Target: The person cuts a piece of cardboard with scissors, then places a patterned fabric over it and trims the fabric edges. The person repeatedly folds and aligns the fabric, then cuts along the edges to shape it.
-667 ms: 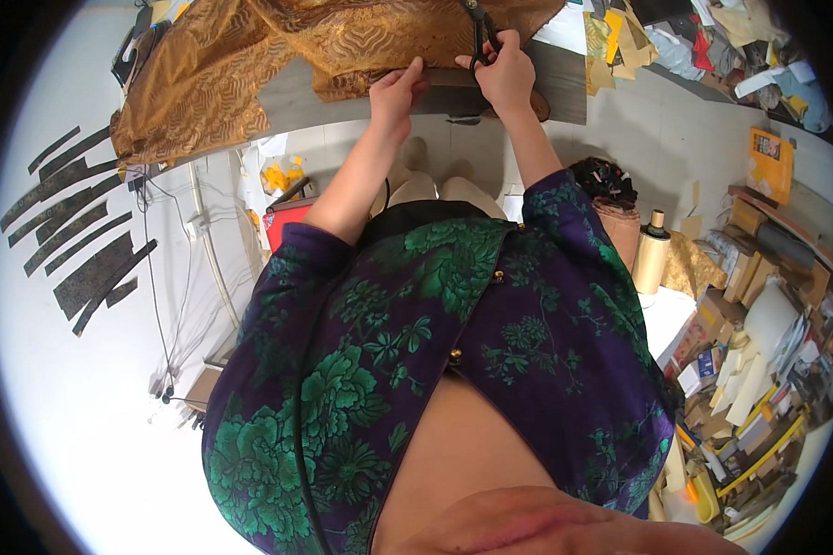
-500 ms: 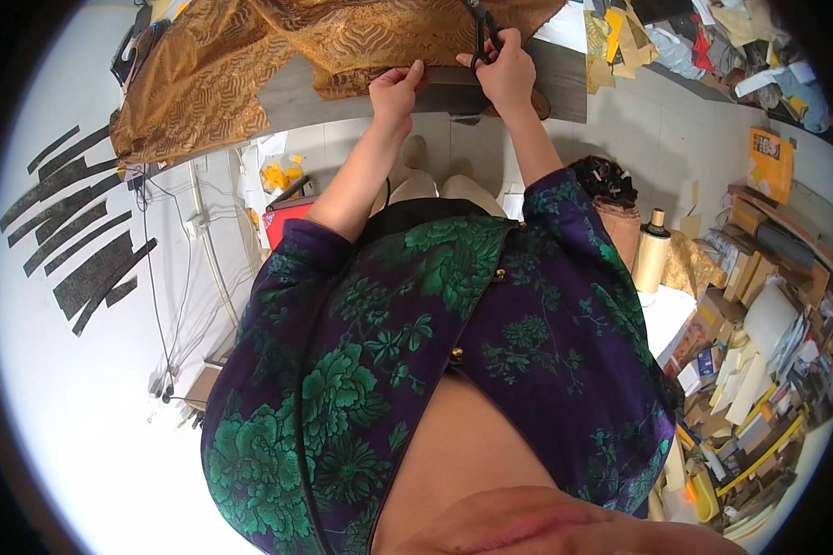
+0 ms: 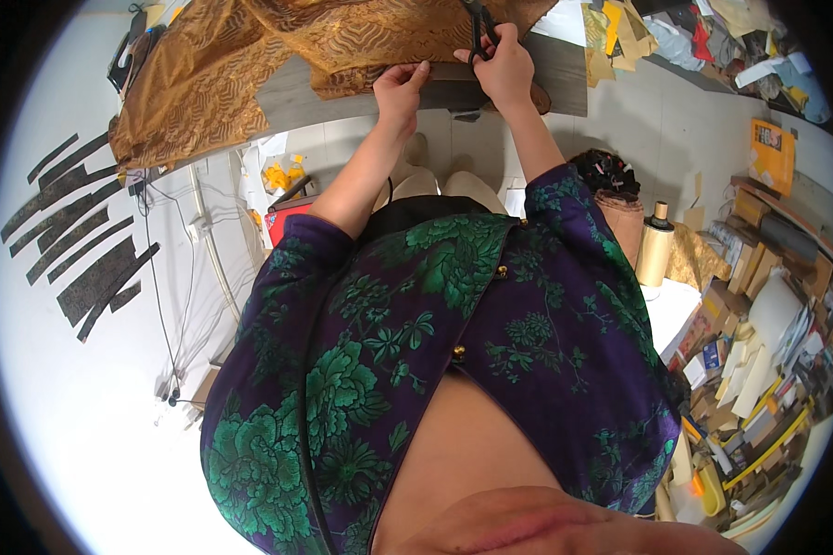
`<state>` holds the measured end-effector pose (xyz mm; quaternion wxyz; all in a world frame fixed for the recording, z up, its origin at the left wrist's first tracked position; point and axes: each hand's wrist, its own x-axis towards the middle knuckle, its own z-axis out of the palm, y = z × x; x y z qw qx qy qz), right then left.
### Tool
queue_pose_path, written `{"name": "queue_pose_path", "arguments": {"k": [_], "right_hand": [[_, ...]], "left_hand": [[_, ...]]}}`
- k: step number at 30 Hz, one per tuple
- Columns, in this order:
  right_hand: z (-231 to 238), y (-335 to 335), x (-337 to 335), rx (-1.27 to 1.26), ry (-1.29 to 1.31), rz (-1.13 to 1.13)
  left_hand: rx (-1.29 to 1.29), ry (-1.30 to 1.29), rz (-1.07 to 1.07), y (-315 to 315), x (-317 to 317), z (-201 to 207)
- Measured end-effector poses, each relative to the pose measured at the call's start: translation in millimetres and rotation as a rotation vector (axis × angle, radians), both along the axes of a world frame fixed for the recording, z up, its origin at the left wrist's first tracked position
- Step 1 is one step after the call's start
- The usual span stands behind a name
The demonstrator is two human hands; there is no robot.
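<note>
Patterned golden-brown fabric (image 3: 208,69) is spread over the grey table (image 3: 296,95), and one corner hangs past the table's edge at the left. My left hand (image 3: 398,95) has its thumb and fingers pressed together on the near edge of the fabric. To the right, my right hand (image 3: 509,76) is closed round the handles of black scissors (image 3: 477,37). The scissors point away from me over the cloth, and their blades run out of view at the top. A narrow brown strip (image 3: 449,74) lies on the table between my hands.
Dark fabric strips (image 3: 97,268) lie on a white surface at the left. An iron (image 3: 125,57) stands at the far left. Cables (image 3: 157,287) hang below the table. A gold spool (image 3: 655,245) is at the right, beside heaped boxes and scraps (image 3: 759,342).
My right hand and the scissors have shifted very slightly up and left. My left hand keeps its pinch on the fabric edge, a touch further right.
</note>
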<state>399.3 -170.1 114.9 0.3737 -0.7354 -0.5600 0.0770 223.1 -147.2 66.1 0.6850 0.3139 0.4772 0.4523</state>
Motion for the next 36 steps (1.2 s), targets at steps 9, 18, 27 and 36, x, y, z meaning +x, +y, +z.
{"name": "queue_pose_path", "arguments": {"k": [9,18,27,36], "right_hand": [[0,-1,2,0.012,0.104,-0.004],[3,-100,47,0.223,0.703,-0.196],[-28,-238,18,-0.068,1.441,-0.166],[-67,-301,-24,-0.242,1.574,0.002]], "left_hand": [[0.008,-0.037,-0.038,-3,-1,-5],[-0.475,-0.259,-0.271,4,36,-40],[-0.425,-0.590,-0.362,4,60,-41],[-0.566,-0.468,-0.299,-37,64,16]]}}
